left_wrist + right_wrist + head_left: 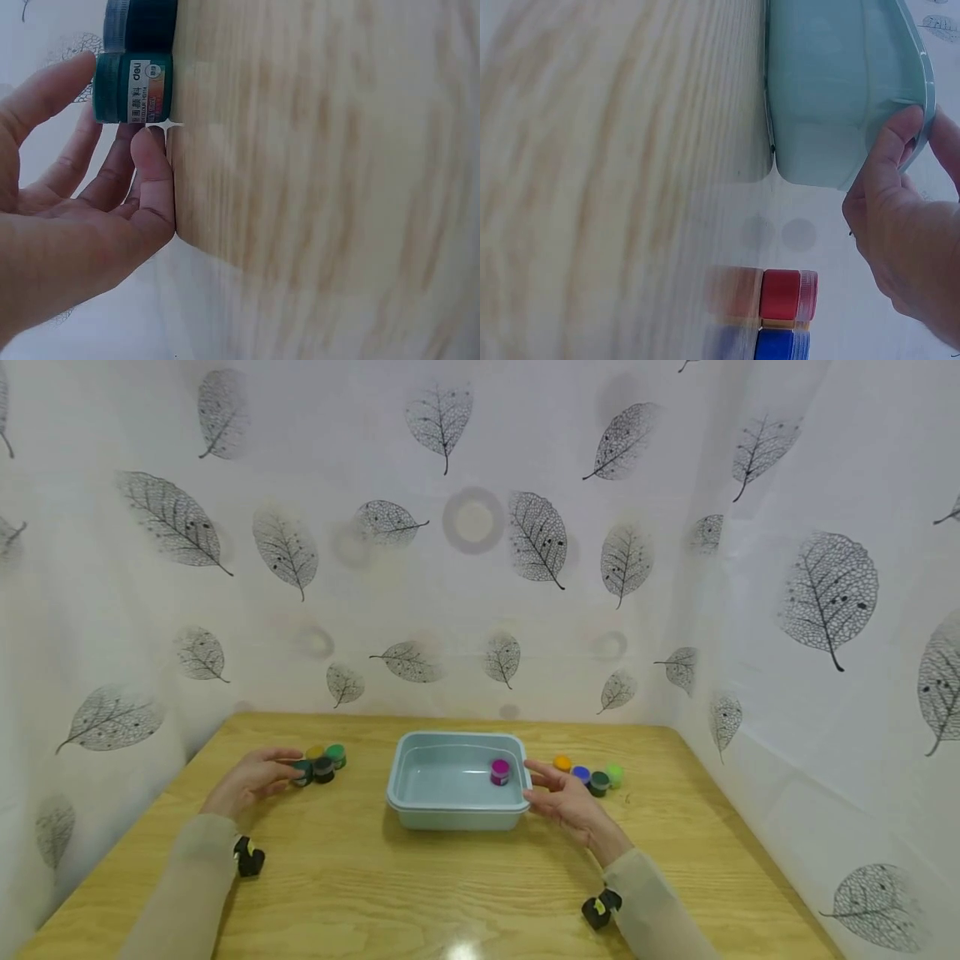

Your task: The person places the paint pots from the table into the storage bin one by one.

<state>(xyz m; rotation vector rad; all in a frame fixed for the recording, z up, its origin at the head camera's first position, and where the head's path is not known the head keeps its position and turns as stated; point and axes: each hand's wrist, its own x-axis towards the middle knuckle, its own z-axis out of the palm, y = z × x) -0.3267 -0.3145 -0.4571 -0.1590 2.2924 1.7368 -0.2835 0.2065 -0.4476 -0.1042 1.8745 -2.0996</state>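
The left grip (255, 777) is loosely spread at the teal jar (302, 773) on the desk (337, 877); the black jar (323, 770) stands close beside, so a careless sideways nudge could topple either. The right grip (566, 803) pinches the tub's (457, 820) rim — a hard pull there might drag it and slide the purple jar (500, 771) inside. The desk's left edge runs near the left grip; more room lies inward, toward the tub.

Forward-down head view, close sideways wrist views
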